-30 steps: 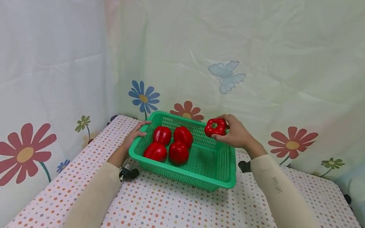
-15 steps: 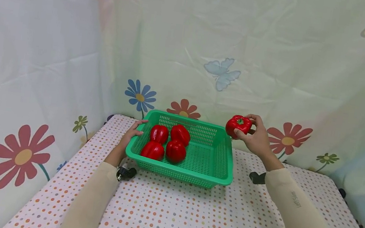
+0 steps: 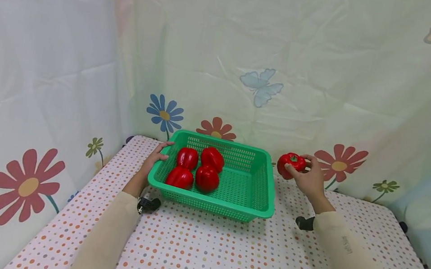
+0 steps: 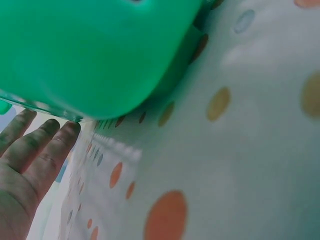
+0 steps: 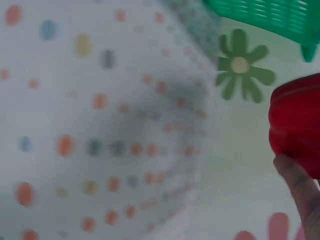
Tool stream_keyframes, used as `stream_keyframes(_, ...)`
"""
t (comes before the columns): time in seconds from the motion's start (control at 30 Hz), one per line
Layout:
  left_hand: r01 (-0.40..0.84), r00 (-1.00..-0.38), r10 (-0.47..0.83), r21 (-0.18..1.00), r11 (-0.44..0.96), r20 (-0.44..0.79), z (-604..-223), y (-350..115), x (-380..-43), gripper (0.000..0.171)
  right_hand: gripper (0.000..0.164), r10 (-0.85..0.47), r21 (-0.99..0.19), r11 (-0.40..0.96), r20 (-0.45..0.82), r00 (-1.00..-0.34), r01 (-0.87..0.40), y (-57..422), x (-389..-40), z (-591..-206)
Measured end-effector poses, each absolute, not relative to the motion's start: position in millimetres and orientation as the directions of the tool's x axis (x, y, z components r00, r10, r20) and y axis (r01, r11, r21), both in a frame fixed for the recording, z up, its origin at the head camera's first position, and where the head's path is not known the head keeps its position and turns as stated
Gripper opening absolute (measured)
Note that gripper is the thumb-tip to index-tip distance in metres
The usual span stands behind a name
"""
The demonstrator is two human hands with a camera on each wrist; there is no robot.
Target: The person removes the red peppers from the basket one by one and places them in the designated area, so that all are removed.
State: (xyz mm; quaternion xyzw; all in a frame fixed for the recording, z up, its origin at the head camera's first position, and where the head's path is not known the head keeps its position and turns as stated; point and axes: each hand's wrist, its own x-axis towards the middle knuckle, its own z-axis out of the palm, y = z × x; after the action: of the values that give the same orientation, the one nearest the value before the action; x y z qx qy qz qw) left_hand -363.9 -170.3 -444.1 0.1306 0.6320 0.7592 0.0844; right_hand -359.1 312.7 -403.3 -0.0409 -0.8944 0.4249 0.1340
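My right hand (image 3: 311,181) holds a red bell pepper (image 3: 290,166), stem side up, just right of the green basket (image 3: 214,203). In the right wrist view, a finger lies against the side of this bell pepper (image 5: 300,125). My left hand (image 3: 153,162) rests at the basket's left rim. Its fingers look straight in the left wrist view, with the tips touching the green wall (image 4: 100,60). Several more red bell peppers (image 3: 207,179) lie grouped in the basket's left half, and the basket's right half shows its bare mesh floor.
A dotted cloth (image 3: 199,259) covers the table. Behind it hangs a pale curtain (image 3: 310,65) printed with flowers and a butterfly, close beyond the basket. Another curtain (image 3: 50,85) runs along the left side.
My right hand has carried the bell pepper from over the basket's right half out past its right rim, then lowered it toward the table. The left hand stays at the rim.
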Motion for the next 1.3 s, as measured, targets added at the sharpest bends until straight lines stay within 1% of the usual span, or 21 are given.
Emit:
stream_keyframes(0.2,0.041,-0.948,0.302,0.979,-0.197,0.101,-445.8,-168.0,-362.5,0.060,0.080,0.263,-0.757,0.646,0.097,-0.960,0.101,311.4,-355.3,-428.8)
stream_keyframes(0.4,0.061,-0.950,0.288,0.976,-0.210,0.121,-452.2,-166.1,-365.0,0.062,0.084,0.272,-0.739,0.645,-0.014,-0.962,0.193,310.5,-352.5,-441.2)
stream_keyframes(0.57,0.061,-0.948,0.294,0.976,-0.207,0.121,-452.2,-166.6,-366.1,0.061,0.085,0.241,-0.743,0.642,-0.042,-0.970,0.191,308.3,-353.1,-439.1)
stream_keyframes(0.77,0.059,-0.945,0.303,0.976,-0.210,0.122,-445.6,-167.1,-363.9,0.059,0.086,0.188,-0.714,0.679,-0.053,-0.981,0.168,308.6,-355.0,-434.3)
stream_keyframes(0.87,0.061,-0.943,0.310,0.978,-0.201,0.123,-444.8,-167.0,-363.8,0.059,0.087,0.192,-0.722,0.672,-0.047,-0.980,0.166,310.1,-354.0,-432.1)
stream_keyframes(0.97,0.061,-0.940,0.317,0.977,-0.205,0.125,-445.3,-166.7,-364.2,0.059,0.082,0.223,-0.727,0.674,0.031,-0.974,0.131,307.2,-350.1,-425.4)
stream_keyframes(1.07,0.063,-0.941,0.313,0.977,-0.202,0.125,-447.2,-166.8,-365.2,0.060,0.073,0.223,-0.704,0.709,0.183,-0.958,0.031,295.6,-343.6,-412.1)
stream_keyframes(1.13,0.063,-0.945,0.304,0.978,-0.200,0.123,-448.9,-167.1,-365.9,0.060,0.069,0.174,-0.678,0.733,0.276,-0.945,-0.063,282.0,-338.1,-400.6)
stream_keyframes(1.2,0.069,-0.948,0.294,0.980,-0.184,0.122,-452.5,-168.1,-368.3,0.060,0.068,0.089,-0.648,0.745,0.332,-0.939,-0.158,264.9,-332.4,-388.2)
stream_keyframes(1.3,0.079,-0.952,0.279,0.981,-0.174,0.126,-457.4,-169.2,-371.1,0.059,0.073,-0.043,-0.638,0.730,0.312,-0.949,-0.243,235.4,-323.2,-370.9)
